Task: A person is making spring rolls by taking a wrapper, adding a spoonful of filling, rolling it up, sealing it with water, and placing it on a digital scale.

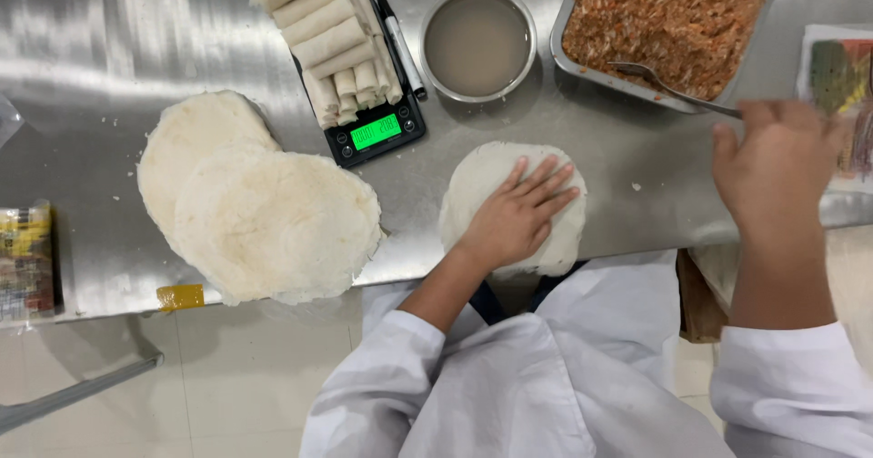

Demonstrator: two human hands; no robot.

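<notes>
Left hand (pixel 516 214) lies flat, fingers spread, on the round wrapper (pixel 486 181) at the surface's near edge; right hand (pixel 773 162) holds the spoon (pixel 668 88), its handle running up-left into the filling tray (pixel 582 67) at the far right corner

The person wears a white long-sleeved coat of plain, smooth cloth, loosely creased across the front and along both arms. Each sleeve ends in a simple hemmed cuff, and the forearms beyond are bare. Under the open neck of the coat shows a dark blue garment with strap-like edges. The left hand (pixel 518 214) and the right hand (pixel 775 165) are bare: no gloves, rings, watch or bands are to be seen
</notes>
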